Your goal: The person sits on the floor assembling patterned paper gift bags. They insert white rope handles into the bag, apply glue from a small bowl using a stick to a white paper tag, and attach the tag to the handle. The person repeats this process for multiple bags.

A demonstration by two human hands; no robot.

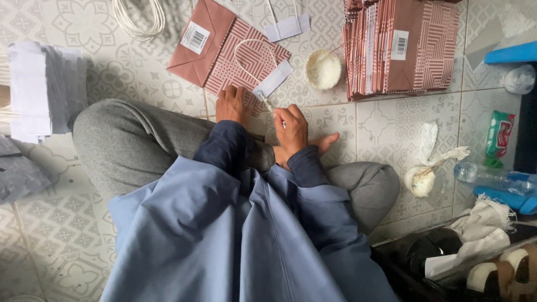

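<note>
Left hand: the left hand (232, 104) is down flat, fingers spread a little, pressing on the near edge of the bag (229, 51); it grips nothing.
Right hand: the right hand (292, 130) is curled nearly closed, thumb and fingertips pinching the end of the cord (253, 57) just at 3 o'clock of the left hand.
Bag: one flat paper bag, brown flap and pink-and-white pattern, lying on the floor (391, 123) at 12 o'clock of the hands, tilted.
Cord: one white loop lying across the patterned face, its end running down to the pinch.
Strip: a white paper strip (274, 79) lies over the cord's end, slanted, at 1 o'clock of the left hand.
Label: one white rectangular barcode sticker (195, 37) on the bag's brown flap, at 11 o'clock.
Stack: one thick stack (400, 47) of the same bags at 2 o'clock, well apart from the hands; the front bag carries one white barcode sticker too.
Dish: one small round white dish (323, 69) between bag and stack.
Spare handle: a second white strip with cord (287, 27) at 12 o'clock, beyond the bag.
Packet: one green-and-red packet (499, 134) at 3 o'clock, far right.
Bottle: one clear plastic bottle (492, 177) lying just below the packet.
Papers: a pile of white sheets (32, 89) at 9 o'clock.
</note>
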